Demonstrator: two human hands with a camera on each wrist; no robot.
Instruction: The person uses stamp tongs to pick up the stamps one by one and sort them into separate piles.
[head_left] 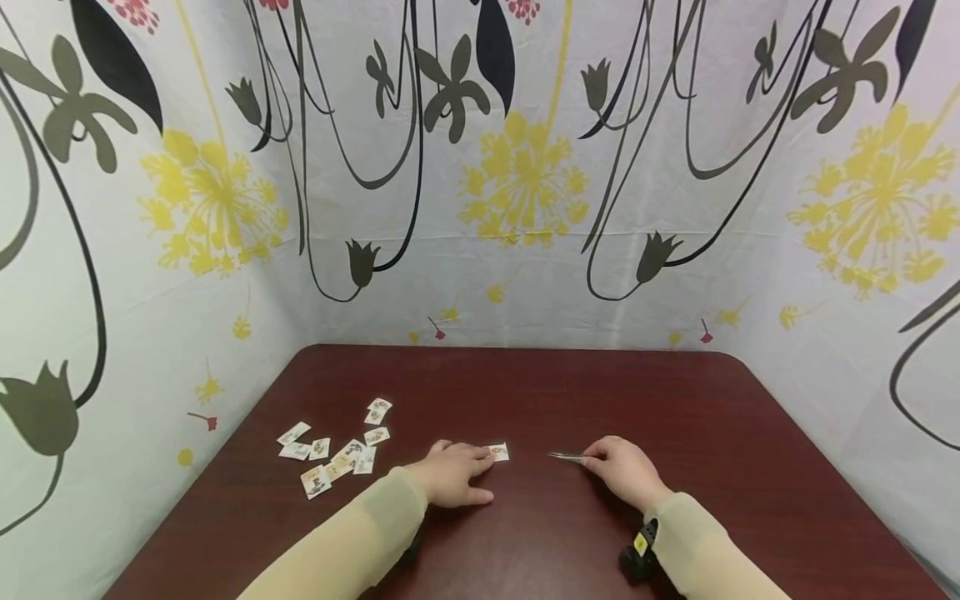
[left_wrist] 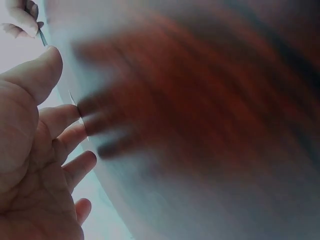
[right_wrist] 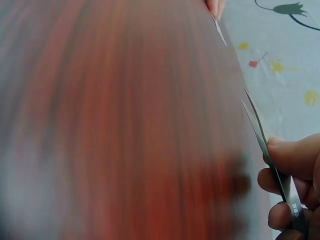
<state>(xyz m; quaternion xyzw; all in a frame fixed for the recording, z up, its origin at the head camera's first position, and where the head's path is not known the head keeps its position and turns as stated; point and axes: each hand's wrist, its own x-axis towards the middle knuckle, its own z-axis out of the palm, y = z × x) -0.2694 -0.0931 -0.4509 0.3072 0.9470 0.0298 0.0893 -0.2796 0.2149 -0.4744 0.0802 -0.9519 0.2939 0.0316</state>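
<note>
My left hand [head_left: 452, 473] reaches over the middle of the table, fingers extended, with fingertips on the edge of a small white printed card [head_left: 499, 452]. In the left wrist view the card is a thin sliver by the fingertips. To the right, my right hand [head_left: 622, 472] pinches a pair of metal tweezers [right_wrist: 263, 142] between thumb and fingers. Their slim tips point left toward the card and stand slightly apart, with nothing between them. A gap of bare tabletop lies between tweezers and card.
Several more small printed cards [head_left: 347, 457] lie scattered on the left of the dark red-brown table [head_left: 570, 392], some overlapping. A white patterned cloth [head_left: 525, 292] hangs around the table's back and sides. A black device [head_left: 637, 554] is strapped at the right wrist.
</note>
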